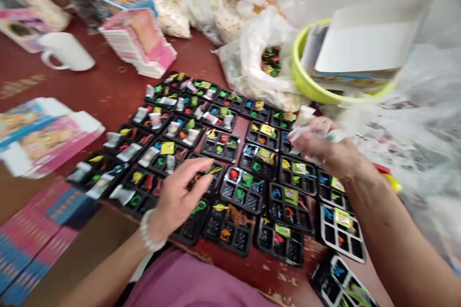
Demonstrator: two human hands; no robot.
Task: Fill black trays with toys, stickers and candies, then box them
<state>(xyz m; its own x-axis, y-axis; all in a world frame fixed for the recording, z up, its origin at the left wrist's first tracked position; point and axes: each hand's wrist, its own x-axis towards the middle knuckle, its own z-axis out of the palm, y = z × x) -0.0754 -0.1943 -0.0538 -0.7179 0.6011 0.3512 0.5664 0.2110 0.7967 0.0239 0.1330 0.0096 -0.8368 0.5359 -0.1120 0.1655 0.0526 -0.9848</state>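
Observation:
My left hand (182, 194) is low over the black compartment trays, thumb and forefinger curved and apart. A thin yellow piece (215, 171) shows by their tips; it seems to lie in the tray beneath. My right hand (324, 144), blurred, is closed around several small white and clear packets (306, 127) above the right-hand trays. Small coloured plastic pieces sit in the tray compartments, some with a yellow-green packet (298, 168). Trays on the left also hold whitish packets (129, 152). One tray (345, 280) lies askew at the front right edge.
A yellow-green basin (297, 64) with white boxes stands behind the trays, beside an open plastic bag (252, 43). Clear packets (392, 139) are heaped at right. A white mug (68, 51), stacked pink boxes (140, 41) and flat pink cartons (46, 136) are at left.

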